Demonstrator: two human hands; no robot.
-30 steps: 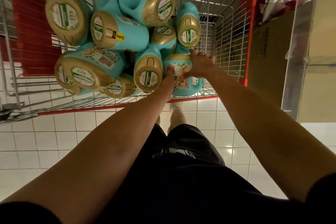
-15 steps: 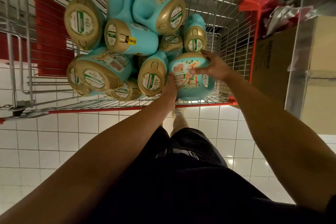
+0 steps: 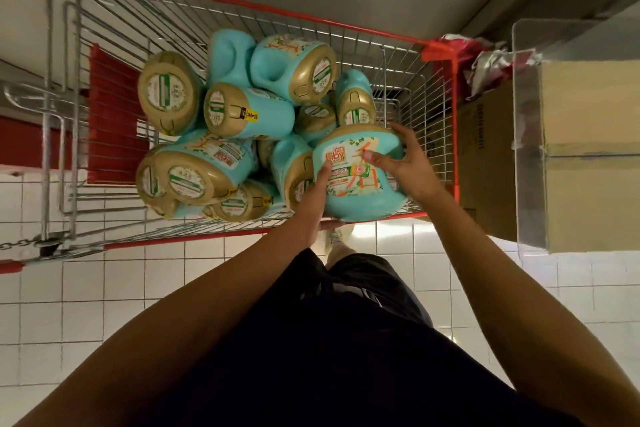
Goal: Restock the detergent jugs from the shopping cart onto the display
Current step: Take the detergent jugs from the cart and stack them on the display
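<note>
Both my hands on 1 teal detergent jug [image 3: 360, 191] at the near right corner of the shopping cart [image 3: 263, 7].

My right hand [image 3: 405, 166] grips the jug's right side, fingers curled round its edge and thumb on the front label. My left hand [image 3: 313, 198] presses flat on the jug's left side, fingers straight, not wrapped round it. The jug is tilted, label toward me, its lower end over the cart's near red rim. The other jugs [image 3: 242, 107] are piled on their sides in the cart, from its middle to its near edge, gold caps mostly toward me. A cardboard box [image 3: 485, 163] stands just beside the cart's right side. White tile floor [image 3: 104, 295] below.
</note>
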